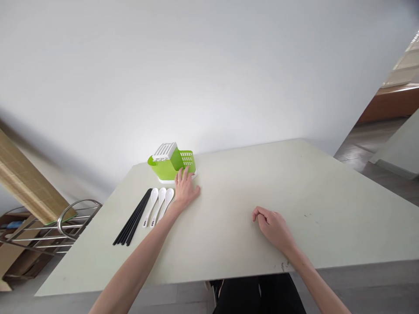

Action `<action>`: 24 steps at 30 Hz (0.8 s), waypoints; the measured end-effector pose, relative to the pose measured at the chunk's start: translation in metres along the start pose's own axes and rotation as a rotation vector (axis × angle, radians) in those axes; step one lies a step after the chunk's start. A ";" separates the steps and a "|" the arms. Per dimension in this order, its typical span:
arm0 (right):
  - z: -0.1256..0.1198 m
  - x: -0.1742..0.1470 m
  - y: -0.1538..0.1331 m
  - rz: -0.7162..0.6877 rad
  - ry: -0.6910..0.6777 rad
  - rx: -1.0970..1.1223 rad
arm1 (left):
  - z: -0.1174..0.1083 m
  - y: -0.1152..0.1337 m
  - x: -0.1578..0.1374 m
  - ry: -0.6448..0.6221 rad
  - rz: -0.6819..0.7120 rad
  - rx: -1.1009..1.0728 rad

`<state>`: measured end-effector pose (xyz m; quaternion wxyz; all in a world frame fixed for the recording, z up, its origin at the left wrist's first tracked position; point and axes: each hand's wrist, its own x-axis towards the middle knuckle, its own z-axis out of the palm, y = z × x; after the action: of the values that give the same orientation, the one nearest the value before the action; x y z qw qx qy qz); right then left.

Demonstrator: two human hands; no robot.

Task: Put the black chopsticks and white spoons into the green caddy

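Note:
A green cutlery holder [170, 167] with a white slotted top and white base stands at the back left of the table. My left hand [185, 189] is at its front right corner, fingers stretched towards it and thumb apart; whether the fingertips touch it I cannot tell. Just left of my forearm lie three white spoons [159, 202] side by side, bowls pointing away from me. Beside them is a bundle of black chopsticks [135, 219]. My right hand [273, 226] rests on the table to the right, fingers curled in with nothing visible in them.
The pale table [242, 183] meets a white wall [229, 78] at the back. Beyond its left edge are a metal rack [70, 224], a leaning rolled mat or board [29, 179] and cardboard boxes [22, 257]. A chair or furniture piece [397, 102] stands at the far right.

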<state>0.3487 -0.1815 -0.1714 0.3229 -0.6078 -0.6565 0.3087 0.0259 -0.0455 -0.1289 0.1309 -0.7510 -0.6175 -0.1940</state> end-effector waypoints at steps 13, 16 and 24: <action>-0.001 -0.001 0.001 -0.024 0.001 0.066 | -0.015 0.116 0.005 0.224 0.403 -0.450; 0.000 0.000 0.000 -0.033 0.006 0.054 | -0.027 0.100 0.008 0.472 0.279 -0.439; 0.000 0.001 -0.002 -0.049 0.036 0.026 | -0.025 0.022 0.031 0.355 -0.066 -0.341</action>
<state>0.3475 -0.1805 -0.1697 0.3498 -0.5928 -0.6613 0.2983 0.0493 -0.0335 -0.0921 0.1022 -0.6959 -0.5673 -0.4283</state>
